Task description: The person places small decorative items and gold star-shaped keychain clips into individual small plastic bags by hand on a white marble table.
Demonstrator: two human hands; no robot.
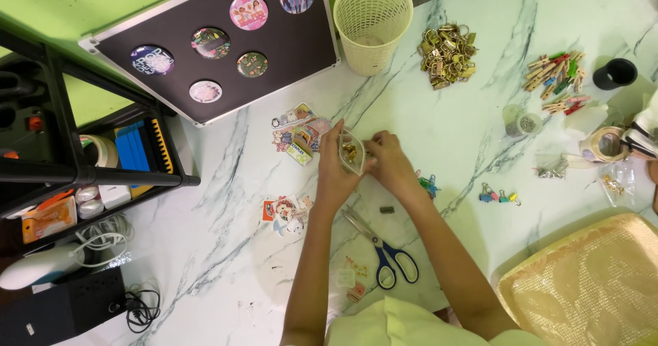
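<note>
Left hand (334, 174) gripping a small clear bag (351, 152), fingers closed on its left edge; bag upright above mid-table (226, 181), long axis near-to-far, gold bits inside. Right hand (387, 161) pinching the bag's right edge. Scissors (384, 246) nearer; empty basket (372, 24) far.

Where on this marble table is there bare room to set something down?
Bare marble lies between the pile of gold binder clips and the hands, and low left beside the scissors and sticker pile. The right edge is crowded: clothespins, tape roll, woven tray.
</note>
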